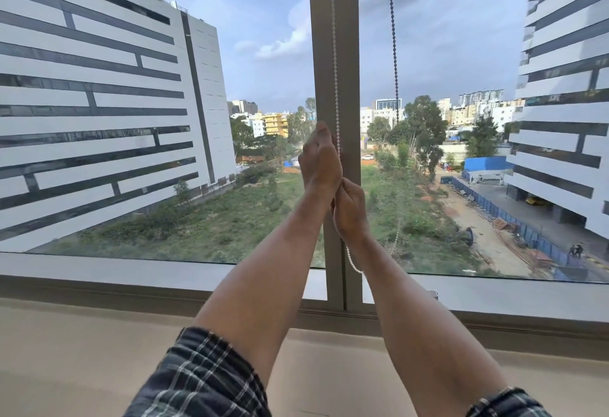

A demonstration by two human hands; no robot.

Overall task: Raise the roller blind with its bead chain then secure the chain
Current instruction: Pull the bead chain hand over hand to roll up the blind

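Reaching forward with both forearms bare, the person is closing the left hand (319, 156) around the white bead chain (335, 64) in front of the window mullion (349, 37). Just below and touching it, the right hand (350, 209) is gripping the same chain, whose loop is hanging beneath toward the sill (131, 271). No readable writing is showing.

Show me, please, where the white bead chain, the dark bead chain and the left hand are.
white bead chain (335, 80), head view, on the taut strand along the window post.
dark bead chain (393, 31), head view, on its hanging middle, against the sky.
left hand (319, 159), head view, on its back.
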